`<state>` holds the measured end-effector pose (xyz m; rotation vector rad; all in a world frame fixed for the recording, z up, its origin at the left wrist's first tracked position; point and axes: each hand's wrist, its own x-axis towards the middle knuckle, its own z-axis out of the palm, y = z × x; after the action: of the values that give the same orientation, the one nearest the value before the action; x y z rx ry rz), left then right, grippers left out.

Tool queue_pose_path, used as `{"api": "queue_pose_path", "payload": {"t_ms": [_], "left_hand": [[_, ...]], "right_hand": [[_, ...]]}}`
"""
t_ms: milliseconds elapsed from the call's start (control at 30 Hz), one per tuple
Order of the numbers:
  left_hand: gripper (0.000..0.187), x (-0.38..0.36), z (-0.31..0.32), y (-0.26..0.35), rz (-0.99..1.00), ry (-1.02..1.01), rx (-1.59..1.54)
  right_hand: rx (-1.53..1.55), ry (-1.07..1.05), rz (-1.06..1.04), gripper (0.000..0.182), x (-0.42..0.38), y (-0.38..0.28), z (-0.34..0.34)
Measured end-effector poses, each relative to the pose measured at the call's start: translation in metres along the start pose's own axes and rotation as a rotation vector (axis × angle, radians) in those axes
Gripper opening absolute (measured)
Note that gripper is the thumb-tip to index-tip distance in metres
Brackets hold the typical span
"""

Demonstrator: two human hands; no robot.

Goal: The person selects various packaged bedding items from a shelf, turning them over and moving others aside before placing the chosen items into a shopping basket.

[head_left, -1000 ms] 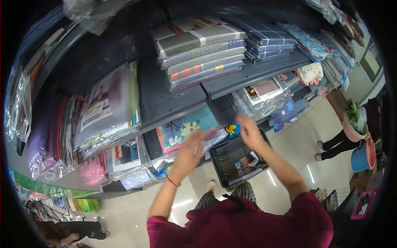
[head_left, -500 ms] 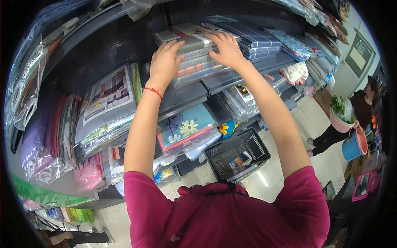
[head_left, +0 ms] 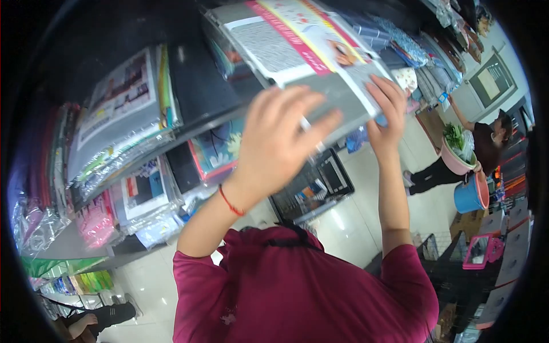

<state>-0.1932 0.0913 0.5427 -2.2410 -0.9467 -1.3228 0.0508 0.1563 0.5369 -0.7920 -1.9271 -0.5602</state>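
A grey packaged textile stack (head_left: 337, 94) with a pink, yellow and white label is tilted at the shelf edge, its label facing up. My right hand (head_left: 387, 111) grips its near right corner, fingers on top and thumb at the front edge. My left hand (head_left: 283, 128), with a red string on the wrist, is over the near left part of the stack, fingers apart and slightly blurred. Whether its fingertips touch the package cannot be made out.
Packaged textiles (head_left: 117, 108) lie on the dark shelf (head_left: 200, 97) at left. Below is a black basket (head_left: 314, 191) on the floor. At right a person (head_left: 489, 143) stands with a pink basin (head_left: 454, 157) and a blue bucket (head_left: 472, 194). Another person's legs (head_left: 114, 317) show lower left.
The grey stack has come forward off its place and tilted, so its label shows. Both hands have moved nearer my body. The person at right has raised an arm toward the shelves.
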Motion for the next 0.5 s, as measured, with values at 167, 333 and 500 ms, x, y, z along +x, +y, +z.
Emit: {"api": "queue_pose_path", "payload": {"t_ms": [167,333,500], "left_hand": [[0.026,-0.029,-0.003,0.085,0.121,-0.133,-0.347],[0.032,-0.062,0.039,0.124,-0.09,-0.138,-0.612],[0.041,-0.152,0.121,0.117,-0.419,-0.522,-0.666]], "right_hand": [[-0.178,0.052,-0.001,0.024,-0.084,-0.021,-0.094],[-0.049,-0.148,0.323,0.025,-0.151,-0.036,-0.131],[0.038,-0.597,0.484,0.044,-0.245,-0.008,-0.08]]}}
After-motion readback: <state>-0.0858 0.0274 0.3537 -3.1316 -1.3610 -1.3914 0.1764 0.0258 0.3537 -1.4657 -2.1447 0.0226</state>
